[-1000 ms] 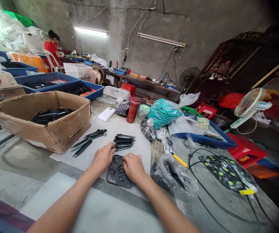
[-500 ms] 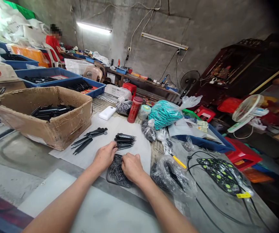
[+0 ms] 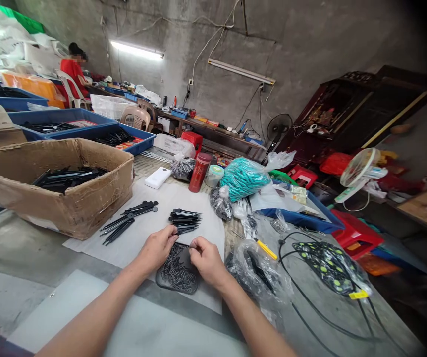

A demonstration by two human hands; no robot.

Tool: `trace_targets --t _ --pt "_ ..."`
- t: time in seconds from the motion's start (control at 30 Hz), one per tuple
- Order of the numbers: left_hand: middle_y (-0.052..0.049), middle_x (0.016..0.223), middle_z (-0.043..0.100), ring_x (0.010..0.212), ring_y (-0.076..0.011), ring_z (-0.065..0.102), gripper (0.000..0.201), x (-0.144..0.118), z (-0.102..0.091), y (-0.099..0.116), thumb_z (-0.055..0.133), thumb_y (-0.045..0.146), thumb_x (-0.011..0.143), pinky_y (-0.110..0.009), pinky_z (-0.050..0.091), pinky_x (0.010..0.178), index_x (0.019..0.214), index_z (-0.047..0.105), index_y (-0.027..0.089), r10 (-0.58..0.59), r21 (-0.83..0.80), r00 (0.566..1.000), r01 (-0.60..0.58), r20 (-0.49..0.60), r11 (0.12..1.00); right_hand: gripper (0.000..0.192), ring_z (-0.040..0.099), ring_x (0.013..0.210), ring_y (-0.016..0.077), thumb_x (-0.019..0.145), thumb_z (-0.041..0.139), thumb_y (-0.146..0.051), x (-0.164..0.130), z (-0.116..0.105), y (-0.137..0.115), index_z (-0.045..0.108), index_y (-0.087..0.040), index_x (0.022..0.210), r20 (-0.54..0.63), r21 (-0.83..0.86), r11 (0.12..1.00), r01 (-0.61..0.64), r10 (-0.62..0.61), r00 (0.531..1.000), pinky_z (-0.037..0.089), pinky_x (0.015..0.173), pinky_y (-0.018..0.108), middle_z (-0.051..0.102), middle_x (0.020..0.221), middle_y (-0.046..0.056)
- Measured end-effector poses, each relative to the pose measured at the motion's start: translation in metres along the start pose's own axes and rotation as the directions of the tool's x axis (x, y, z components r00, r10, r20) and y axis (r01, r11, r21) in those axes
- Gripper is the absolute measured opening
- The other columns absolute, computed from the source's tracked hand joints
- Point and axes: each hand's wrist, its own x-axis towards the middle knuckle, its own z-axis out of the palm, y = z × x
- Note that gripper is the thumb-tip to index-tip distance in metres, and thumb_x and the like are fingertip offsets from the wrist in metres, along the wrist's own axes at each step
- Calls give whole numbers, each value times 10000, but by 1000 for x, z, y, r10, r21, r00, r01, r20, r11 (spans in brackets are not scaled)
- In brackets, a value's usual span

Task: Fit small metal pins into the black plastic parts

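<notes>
My left hand (image 3: 157,249) and my right hand (image 3: 206,258) hover over a small dark tray (image 3: 195,284) filled with several thin dark pins. Both hands pinch the ends of one thin pin held between them, just above the tray's far edge. Beyond the hands, a stack of black pen-like parts (image 3: 184,220) lies on a white sheet (image 3: 169,198). A looser group of longer black parts (image 3: 128,220) lies to its left.
A cardboard box (image 3: 68,208) with black parts stands at left. Blue trays sit behind it. A red flask (image 3: 198,172), white power bank (image 3: 157,177), teal bag (image 3: 243,177), plastic bags (image 3: 261,272) and a black cable (image 3: 310,292) lie at right. A person in red sits far back.
My hands have lifted slightly off the pin tray and now pinch one pin between them. The view has shifted a little left.
</notes>
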Motion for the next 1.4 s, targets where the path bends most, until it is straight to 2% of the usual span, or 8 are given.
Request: trace_targets --t 0.13,0.23,0.3,0.4,0.6,0.83,1.07,1.4 --pt "38 618 492 586 -114 485 92 -1 -1 3 379 227 797 -214 369 575 770 463 202 15 -7 1000 -15 12 1000 16 407 434 81 658 451 -191 0 4 8 449 -180 646 11 332 930 -155 160 987 299 444 200 421 468 -76" --pt "39 620 486 582 -110 477 99 -2 -2 5 374 237 803 -210 374 572 782 462 198 49 -41 999 -48 16 998 189 413 403 66 617 482 -185 2 5 8 487 -165 805 56 525 828 -196 196 979 302 438 195 425 488 -95" --pt "38 623 494 584 -109 479 110 -3 -3 7 374 247 807 -207 381 571 786 468 195 68 -66 997 -66 30 996 254 415 396 62 603 498 -199 3 3 5 514 -150 851 78 584 784 -211 204 976 305 440 198 446 493 -91" --pt "30 649 537 612 -111 508 132 -4 -2 7 382 253 813 -207 404 592 807 499 192 97 -96 994 -91 54 991 187 415 392 64 604 521 -237 5 -3 1 543 -141 763 80 610 763 -215 211 974 302 438 202 476 468 -74" --pt "-32 909 625 839 -137 562 214 -3 4 -1 403 246 824 -241 433 762 963 556 188 209 -179 977 -200 30 963 169 456 422 69 623 575 -308 7 -10 -5 506 -155 645 -24 683 721 -117 182 983 337 478 207 516 477 -53" --pt "-21 812 610 761 -123 560 188 -3 2 4 400 236 838 -226 444 691 898 569 180 290 -171 957 -281 27 944 188 433 413 57 649 580 -328 7 -7 -5 510 -155 642 -51 693 714 -101 189 981 322 461 196 500 491 -53" --pt "-17 786 593 742 -118 548 168 -4 1 5 406 214 839 -225 437 679 889 561 174 303 -169 952 -291 50 942 177 426 410 55 658 572 -318 7 -4 -2 505 -155 641 -50 682 723 -110 197 979 313 452 194 492 501 -55" --pt "-16 721 572 696 -119 540 167 -6 4 6 391 201 843 -223 432 634 848 556 172 351 -97 936 -349 12 932 185 377 403 58 691 526 -326 0 3 -4 480 -160 626 -104 592 797 -118 220 970 287 426 193 443 465 -66"
